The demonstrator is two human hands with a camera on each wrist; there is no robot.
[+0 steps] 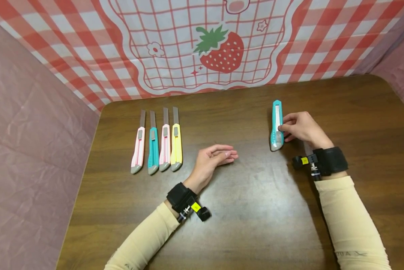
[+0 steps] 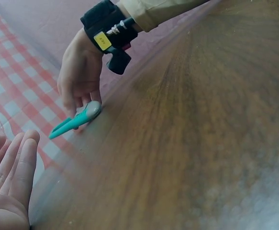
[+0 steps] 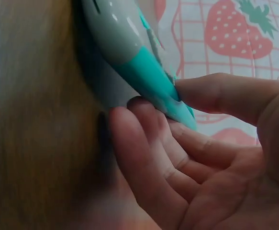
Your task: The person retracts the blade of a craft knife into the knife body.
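My right hand [image 1: 304,129] pinches a teal box cutter [image 1: 274,137] between thumb and fingers, at its side. The cutter's grey end points toward me and no blade sticks out past its tip. In the right wrist view, the thumb presses on the top of the teal body [image 3: 146,76] with the fingers beneath. My left hand [image 1: 210,161] is over the middle of the table, fingers loosely straight and holding nothing. In the left wrist view its fingers [image 2: 22,167] show at the lower left, apart from the cutter.
On the left of the wooden table [image 1: 249,210] lie a pink cutter [image 1: 138,152], another teal cutter [image 1: 153,150], a second pink cutter [image 1: 165,150] and a yellow cutter [image 1: 176,150], side by side with blades out. A checked strawberry cloth [image 1: 174,75] hangs behind the far edge.
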